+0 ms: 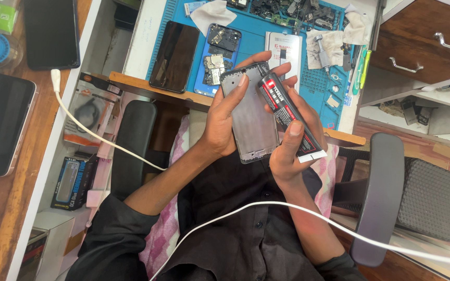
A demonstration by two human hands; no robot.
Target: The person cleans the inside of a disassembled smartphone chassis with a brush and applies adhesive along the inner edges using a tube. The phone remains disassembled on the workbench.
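Gleaming grey phone frame [251, 122] lies bare beside red-black glue tube [287, 112].

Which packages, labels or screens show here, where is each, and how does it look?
Glue tube: in right hand, black with a red label.
Phone frame: in left hand, grey.
Dark phone: on blue mat, black glass.
Boxed package: lower left shelf, black and blue.
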